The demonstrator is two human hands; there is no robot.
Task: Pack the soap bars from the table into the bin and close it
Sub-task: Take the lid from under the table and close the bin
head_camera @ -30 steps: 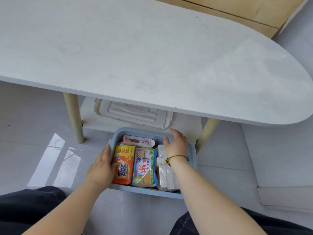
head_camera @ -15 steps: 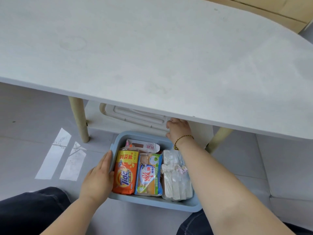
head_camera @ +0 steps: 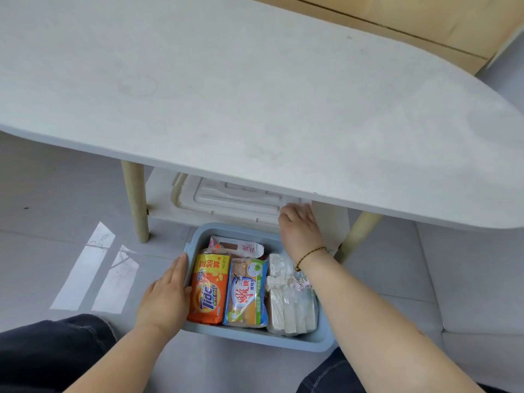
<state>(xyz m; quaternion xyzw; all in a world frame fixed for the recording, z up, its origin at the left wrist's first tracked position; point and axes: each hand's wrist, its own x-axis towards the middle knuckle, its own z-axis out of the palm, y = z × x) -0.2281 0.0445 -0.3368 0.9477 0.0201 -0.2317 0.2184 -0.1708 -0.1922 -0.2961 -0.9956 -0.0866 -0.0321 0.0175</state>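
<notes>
- My left hand [head_camera: 167, 299] lies flat, fingers straight, against the left wall of the light blue plastic bin [head_camera: 255, 338], which stands on the grey floor [head_camera: 56, 194].
- Inside it sit an orange Tide soap pack [head_camera: 208, 290], a green-and-orange soap pack [head_camera: 246, 293], clear-wrapped white soap bars [head_camera: 292, 304] and a pink-and-white pack [head_camera: 238, 246].
- My right hand [head_camera: 300, 231] reaches past the bin's far rim, fingers curled on the near corner of the white plastic lid [head_camera: 226, 199], which lies on the shelf [head_camera: 161, 199] under the white tabletop [head_camera: 255, 95].

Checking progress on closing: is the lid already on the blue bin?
No, the bin stands open, soap packs showing; the white lid lies on the lower shelf, gripped by the right hand.
</notes>
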